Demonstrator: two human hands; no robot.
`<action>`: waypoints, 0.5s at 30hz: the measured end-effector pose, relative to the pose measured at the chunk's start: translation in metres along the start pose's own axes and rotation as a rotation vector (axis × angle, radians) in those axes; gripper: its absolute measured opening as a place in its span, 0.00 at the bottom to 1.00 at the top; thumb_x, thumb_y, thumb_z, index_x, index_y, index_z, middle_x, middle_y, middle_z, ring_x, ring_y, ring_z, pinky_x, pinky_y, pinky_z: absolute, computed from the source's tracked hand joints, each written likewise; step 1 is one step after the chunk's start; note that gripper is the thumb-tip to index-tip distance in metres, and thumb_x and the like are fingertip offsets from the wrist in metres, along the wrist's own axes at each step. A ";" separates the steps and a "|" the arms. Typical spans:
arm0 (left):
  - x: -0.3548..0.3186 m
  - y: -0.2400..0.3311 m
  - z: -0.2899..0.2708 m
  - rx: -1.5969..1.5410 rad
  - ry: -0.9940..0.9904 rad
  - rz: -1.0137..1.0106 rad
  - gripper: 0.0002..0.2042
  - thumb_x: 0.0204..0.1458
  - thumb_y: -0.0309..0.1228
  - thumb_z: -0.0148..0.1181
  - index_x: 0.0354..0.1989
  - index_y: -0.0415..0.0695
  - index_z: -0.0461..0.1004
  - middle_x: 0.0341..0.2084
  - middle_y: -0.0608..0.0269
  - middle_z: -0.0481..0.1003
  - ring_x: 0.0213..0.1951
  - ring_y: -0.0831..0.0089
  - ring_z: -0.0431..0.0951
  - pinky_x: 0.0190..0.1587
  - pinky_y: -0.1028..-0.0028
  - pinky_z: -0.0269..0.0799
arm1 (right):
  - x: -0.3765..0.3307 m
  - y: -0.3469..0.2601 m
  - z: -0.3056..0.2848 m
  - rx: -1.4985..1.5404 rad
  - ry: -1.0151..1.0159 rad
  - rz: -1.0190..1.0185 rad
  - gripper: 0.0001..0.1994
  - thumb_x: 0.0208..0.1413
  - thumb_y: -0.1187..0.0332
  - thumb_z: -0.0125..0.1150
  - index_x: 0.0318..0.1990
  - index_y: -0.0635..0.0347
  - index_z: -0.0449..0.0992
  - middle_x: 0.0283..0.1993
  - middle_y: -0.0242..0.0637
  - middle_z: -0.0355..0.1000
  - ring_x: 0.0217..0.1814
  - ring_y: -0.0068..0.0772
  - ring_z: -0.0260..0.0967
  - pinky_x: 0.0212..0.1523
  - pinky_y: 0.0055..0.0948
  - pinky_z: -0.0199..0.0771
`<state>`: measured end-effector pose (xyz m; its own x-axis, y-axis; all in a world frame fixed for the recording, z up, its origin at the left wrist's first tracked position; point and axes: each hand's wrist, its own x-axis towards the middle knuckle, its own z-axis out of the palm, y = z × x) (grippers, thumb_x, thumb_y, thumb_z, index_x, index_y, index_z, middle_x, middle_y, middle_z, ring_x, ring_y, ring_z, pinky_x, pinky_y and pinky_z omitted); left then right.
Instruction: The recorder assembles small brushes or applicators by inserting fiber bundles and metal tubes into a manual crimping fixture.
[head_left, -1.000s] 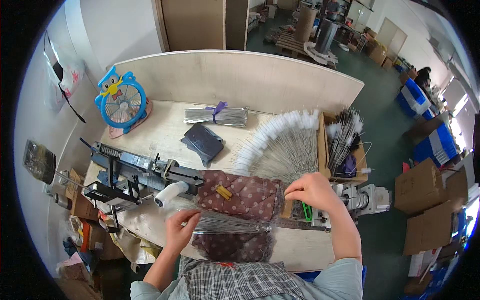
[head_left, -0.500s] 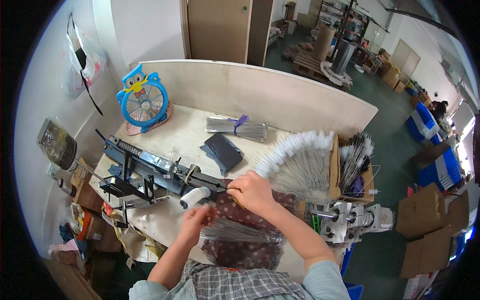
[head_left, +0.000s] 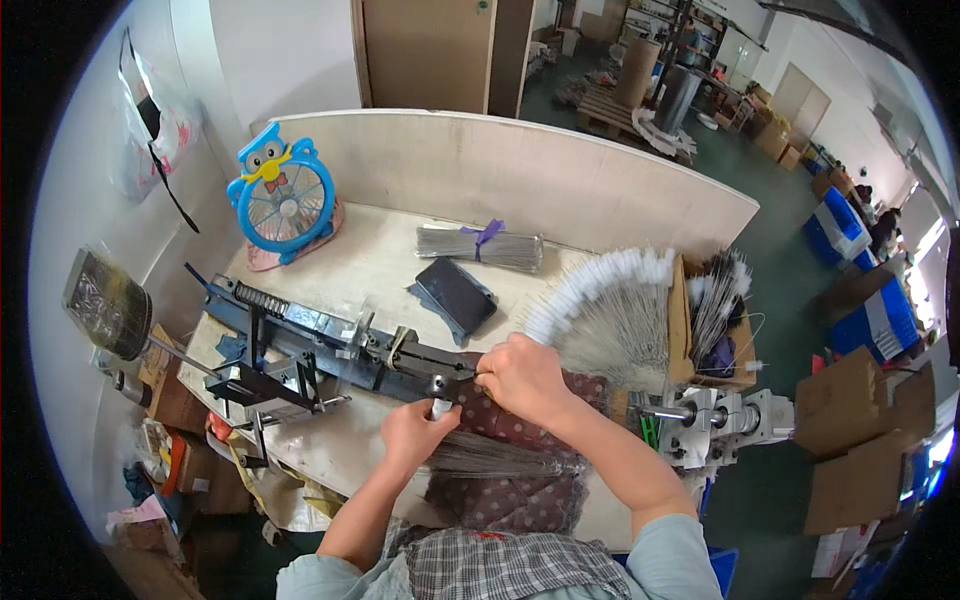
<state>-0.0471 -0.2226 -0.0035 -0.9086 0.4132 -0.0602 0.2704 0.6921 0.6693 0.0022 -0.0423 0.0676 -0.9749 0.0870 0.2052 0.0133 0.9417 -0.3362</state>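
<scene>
My left hand [head_left: 418, 432] is closed around the white-wrapped handle [head_left: 441, 408] of a lever on the long dark metal bench machine [head_left: 380, 365]. Just to its right, my right hand [head_left: 525, 380] pinches at the machine's right end; what its fingers hold is hidden. A bundle of thin metal wires [head_left: 505, 457] lies below both hands on a brown polka-dot cloth [head_left: 500, 505]. Right of my right hand, wire brushes with white bristle tips [head_left: 600, 300] lie fanned out on the table.
A blue character-shaped fan [head_left: 288, 205] and a wire bundle tied with purple ribbon [head_left: 478, 246] stand toward the back panel. A dark phone-like slab [head_left: 455, 297] lies mid-table. On the right are a box of brushes [head_left: 715, 320] and a metal shaft fixture [head_left: 720, 425].
My left hand has moved up and right and taken hold of the white handle, which has swung toward the right. My right hand stays pinched at the machine's end.
</scene>
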 end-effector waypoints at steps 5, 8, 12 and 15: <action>-0.005 0.010 -0.006 0.276 0.133 0.239 0.21 0.39 0.49 0.65 0.19 0.38 0.77 0.13 0.53 0.72 0.19 0.56 0.75 0.22 0.64 0.68 | -0.001 0.004 0.003 0.093 0.035 -0.022 0.04 0.41 0.67 0.63 0.23 0.56 0.79 0.23 0.37 0.73 0.35 0.39 0.70 0.32 0.39 0.72; -0.003 0.012 -0.002 0.316 0.134 0.197 0.23 0.41 0.52 0.63 0.17 0.39 0.76 0.12 0.49 0.70 0.17 0.57 0.73 0.22 0.63 0.67 | -0.002 0.004 0.000 0.091 0.040 -0.028 0.04 0.41 0.67 0.62 0.22 0.56 0.79 0.23 0.38 0.73 0.35 0.40 0.70 0.32 0.39 0.72; -0.012 0.035 0.012 -0.584 -0.387 -0.128 0.21 0.50 0.47 0.57 0.24 0.37 0.75 0.17 0.61 0.74 0.19 0.69 0.75 0.22 0.69 0.70 | 0.001 0.003 -0.002 0.039 -0.004 -0.015 0.06 0.42 0.63 0.62 0.26 0.51 0.81 0.26 0.33 0.74 0.35 0.37 0.70 0.32 0.38 0.72; -0.014 0.053 0.007 -1.053 -0.578 -0.298 0.15 0.56 0.41 0.50 0.35 0.40 0.73 0.24 0.62 0.75 0.20 0.75 0.73 0.20 0.78 0.69 | 0.002 0.006 -0.004 0.127 -0.015 0.020 0.06 0.41 0.63 0.61 0.25 0.51 0.81 0.25 0.37 0.73 0.33 0.40 0.71 0.31 0.39 0.72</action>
<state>-0.0181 -0.1873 0.0279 -0.5445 0.7072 -0.4511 -0.5533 0.1014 0.8268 0.0013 -0.0355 0.0692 -0.9778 0.1000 0.1841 0.0057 0.8910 -0.4540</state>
